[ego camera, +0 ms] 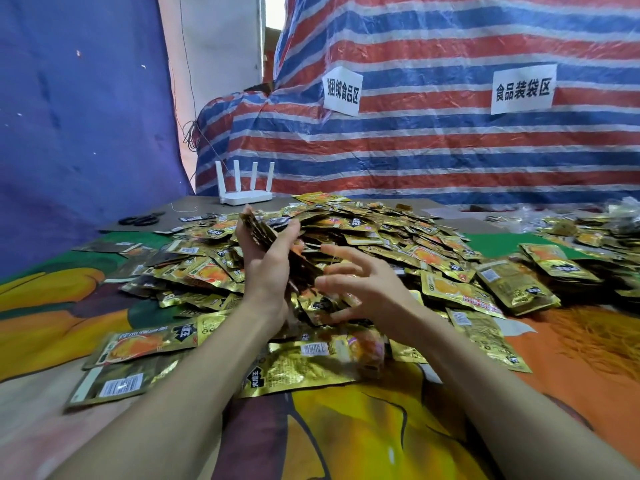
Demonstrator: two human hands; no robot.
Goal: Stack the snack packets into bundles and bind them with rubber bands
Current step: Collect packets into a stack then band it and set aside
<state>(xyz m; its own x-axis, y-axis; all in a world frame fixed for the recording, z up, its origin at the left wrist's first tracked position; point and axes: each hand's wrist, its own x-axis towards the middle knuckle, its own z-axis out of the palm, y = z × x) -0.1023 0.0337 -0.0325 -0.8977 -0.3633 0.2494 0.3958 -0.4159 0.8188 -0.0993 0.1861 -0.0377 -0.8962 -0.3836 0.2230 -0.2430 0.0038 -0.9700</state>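
Packets: gold foil snack packets in one big loose heap across the middle of the table, spilling toward the near edge.
Stack: a handful of packets held on edge above the heap, its top leaning left.
Left hand: grips the stack in its palm, with fingers rising on both sides of it.
Right hand: just to the right of the stack, fingers spread wide and slightly bent. It is blurred, and whether the fingertips touch the stack cannot be told.
Near packets: several lie flat on the cloth under the forearms, some with the barcode side up.
Right pile: more packets in neater stacks at the right of the table, apart from the heap.
Cloth: bright printed table cover in yellow, orange and green.
Router: white, with four upright antennas, on the table behind the heap.
Scissors: black handles, at the far left of the table.
Tarp: red, blue and white stripes, hanging behind the table.
Left sign: white paper with black Chinese writing, stuck on the tarp.
Right sign: another like it, further right on the tarp.
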